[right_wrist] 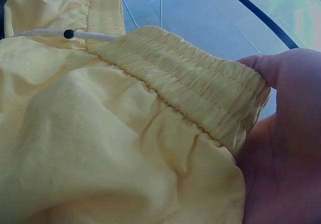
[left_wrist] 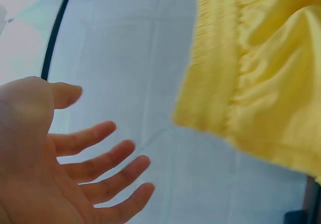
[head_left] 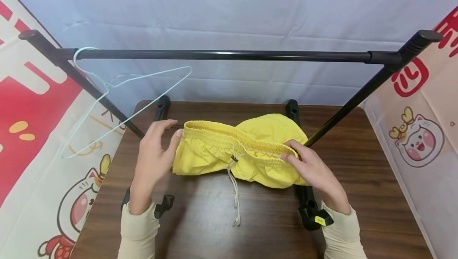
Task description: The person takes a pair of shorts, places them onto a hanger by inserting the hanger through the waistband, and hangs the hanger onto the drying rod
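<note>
Yellow shorts [head_left: 205,147] with a gathered elastic waistband [right_wrist: 185,78] are held up over the table. A pale drawstring [head_left: 234,189] with a small dark cord lock hangs from the front. At the waistband's right end my right hand [head_left: 316,167] grips the edge, thumb on one side and the fingers partly hidden by the cloth. My left hand [head_left: 154,151] is beside the left end with its fingers spread. In the left wrist view a gap shows between this left hand [left_wrist: 75,169] and the cloth, and nothing lies in the palm.
A pale green wire hanger [head_left: 107,86] hangs at the left end of the black rack bar [head_left: 222,55]. Slanting posts support the bar at both sides, with black feet [head_left: 162,108] on the brown wooden table [head_left: 358,211]. A light cloth backdrop [head_left: 229,8] is behind.
</note>
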A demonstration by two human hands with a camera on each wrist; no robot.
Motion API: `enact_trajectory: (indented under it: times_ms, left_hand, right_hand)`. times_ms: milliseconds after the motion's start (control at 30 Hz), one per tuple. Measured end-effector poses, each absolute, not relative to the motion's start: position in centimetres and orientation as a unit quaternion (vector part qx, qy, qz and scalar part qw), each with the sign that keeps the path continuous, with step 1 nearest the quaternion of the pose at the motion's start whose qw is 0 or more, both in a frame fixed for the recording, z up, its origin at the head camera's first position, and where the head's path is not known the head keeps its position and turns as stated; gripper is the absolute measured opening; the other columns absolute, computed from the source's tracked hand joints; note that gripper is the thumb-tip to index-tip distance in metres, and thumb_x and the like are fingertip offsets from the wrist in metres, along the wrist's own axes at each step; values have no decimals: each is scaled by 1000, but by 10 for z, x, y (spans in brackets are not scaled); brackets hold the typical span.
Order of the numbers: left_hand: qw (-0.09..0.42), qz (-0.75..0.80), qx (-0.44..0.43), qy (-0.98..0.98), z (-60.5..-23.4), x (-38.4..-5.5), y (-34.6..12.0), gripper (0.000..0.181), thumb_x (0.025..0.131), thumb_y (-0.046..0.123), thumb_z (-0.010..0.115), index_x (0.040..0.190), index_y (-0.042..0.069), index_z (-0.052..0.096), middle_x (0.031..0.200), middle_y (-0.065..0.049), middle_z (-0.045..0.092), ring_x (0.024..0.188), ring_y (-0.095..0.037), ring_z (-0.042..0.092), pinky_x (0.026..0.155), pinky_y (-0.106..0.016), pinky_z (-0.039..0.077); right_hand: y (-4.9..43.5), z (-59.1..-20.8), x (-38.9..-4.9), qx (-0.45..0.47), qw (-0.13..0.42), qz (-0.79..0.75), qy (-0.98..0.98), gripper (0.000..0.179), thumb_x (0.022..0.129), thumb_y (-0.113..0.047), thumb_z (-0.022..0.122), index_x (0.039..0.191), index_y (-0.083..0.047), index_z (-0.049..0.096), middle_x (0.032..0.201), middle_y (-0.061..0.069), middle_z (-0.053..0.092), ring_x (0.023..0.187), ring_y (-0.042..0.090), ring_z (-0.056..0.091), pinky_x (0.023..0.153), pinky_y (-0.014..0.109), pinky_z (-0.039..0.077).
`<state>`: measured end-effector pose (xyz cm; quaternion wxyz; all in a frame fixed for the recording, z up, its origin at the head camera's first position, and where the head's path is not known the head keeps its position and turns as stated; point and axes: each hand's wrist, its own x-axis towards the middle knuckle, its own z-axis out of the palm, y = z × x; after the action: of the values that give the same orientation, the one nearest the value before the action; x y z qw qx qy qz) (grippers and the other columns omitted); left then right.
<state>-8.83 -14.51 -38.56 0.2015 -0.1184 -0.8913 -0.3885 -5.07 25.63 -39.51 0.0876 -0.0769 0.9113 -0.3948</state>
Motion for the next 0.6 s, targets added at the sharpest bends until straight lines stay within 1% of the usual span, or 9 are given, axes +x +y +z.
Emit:
enact_trajectory:
  times_ms: [167, 267, 400, 467, 533, 600]
  left_hand:
    - [287, -402, -129, -860, -374, -86, -150, 38, 102, 32, 69, 129, 5, 69, 138, -18, 61, 131, -37, 58, 108, -53, 45]
    - [316, -409, -128, -847, -367, -86, -153, 41, 100, 35, 70, 128, 4, 70, 140, -19, 59, 127, -38, 58, 103, -48, 45]
    - [342, -395, -132, -842, -358, -91, -158, 46, 95, 34, 77, 129, 3, 69, 140, -22, 58, 129, -37, 57, 103, -44, 44]
    - [359, -385, -135, -839, -353, -94, -160, 56, 93, 36, 79, 134, 2, 65, 139, -23, 59, 131, -38, 55, 108, -46, 43]
    - [378, -376, -129, -836, -348, -97, -162, 71, 92, 44, 79, 143, 0, 57, 137, -24, 60, 131, -39, 53, 112, -46, 41]
    - [402, -371, -115, -829, -343, -99, -163, 87, 90, 56, 78, 149, 0, 49, 136, -26, 59, 131, -40, 51, 116, -46, 37]
  right_hand:
    - [256, -395, -50, -85, 92, -397, 909, 16, 108, -29, 56, 116, -17, 64, 91, 4, 58, 73, 12, 52, 65, 27, 44]
    - [255, -395, -50, -87, 91, -395, 910, 16, 107, -30, 57, 115, -18, 64, 90, 3, 57, 73, 12, 52, 65, 26, 44]
    - [256, -394, -50, -90, 89, -396, 910, 14, 107, -29, 57, 114, -18, 64, 89, 3, 57, 71, 12, 52, 64, 26, 44]
    - [256, -395, -50, -91, 89, -394, 910, 14, 107, -29, 57, 115, -18, 64, 89, 3, 57, 72, 11, 52, 64, 26, 44]
    - [256, -395, -50, -92, 88, -393, 911, 14, 107, -28, 57, 115, -19, 64, 88, 3, 57, 72, 12, 52, 65, 26, 44]
    - [256, -395, -50, -93, 85, -392, 911, 14, 107, -28, 57, 115, -19, 64, 88, 3, 56, 72, 11, 52, 65, 26, 43]
